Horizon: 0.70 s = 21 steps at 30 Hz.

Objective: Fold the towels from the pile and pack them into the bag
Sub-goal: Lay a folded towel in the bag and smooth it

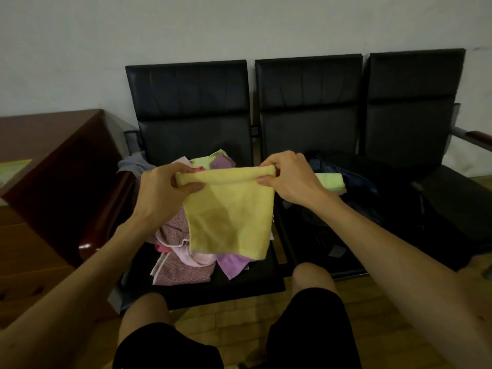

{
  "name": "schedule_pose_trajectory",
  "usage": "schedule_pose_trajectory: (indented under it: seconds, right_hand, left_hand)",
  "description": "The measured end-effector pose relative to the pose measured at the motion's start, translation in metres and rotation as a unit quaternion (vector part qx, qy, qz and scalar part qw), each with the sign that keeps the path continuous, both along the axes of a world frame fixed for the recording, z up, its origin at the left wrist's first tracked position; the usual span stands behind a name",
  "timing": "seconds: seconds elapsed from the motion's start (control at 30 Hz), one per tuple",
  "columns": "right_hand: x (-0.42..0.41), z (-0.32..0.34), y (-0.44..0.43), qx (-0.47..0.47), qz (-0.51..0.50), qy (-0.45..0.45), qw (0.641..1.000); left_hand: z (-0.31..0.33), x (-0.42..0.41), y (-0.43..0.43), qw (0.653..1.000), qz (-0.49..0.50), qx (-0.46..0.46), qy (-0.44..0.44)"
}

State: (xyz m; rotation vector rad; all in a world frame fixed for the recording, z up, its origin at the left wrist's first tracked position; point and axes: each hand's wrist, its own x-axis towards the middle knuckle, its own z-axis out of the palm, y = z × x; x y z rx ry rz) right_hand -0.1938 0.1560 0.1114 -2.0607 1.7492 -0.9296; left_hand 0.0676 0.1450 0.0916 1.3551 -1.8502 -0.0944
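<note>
Towel [231,214], one; left hand [165,188], right hand [288,177]

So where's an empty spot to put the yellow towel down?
The right seat, beyond the bag, looks bare, and so does the left seat's front strip before the pile. The bag's seat and the pile are crowded.

Head-worn camera looks forward and down at nearby black chairs [308,102].
</note>
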Motion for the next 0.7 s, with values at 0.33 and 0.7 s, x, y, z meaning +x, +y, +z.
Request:
schedule_pose_trajectory:
  seconds: [0.33,0.7]
  right_hand:
    - [-0.04,-0.072,0.009,0.151,0.074,-0.383,0.908]
    - [-0.054,-0.132,0.051,0.321,0.006,-0.584,0.746]
  left_hand:
    - [-0.007,-0.04,0.009,0.966,-0.172,0.123,0.148]
    - [-0.066,-0.122,-0.02,0.707,-0.099,0.501,0.489]
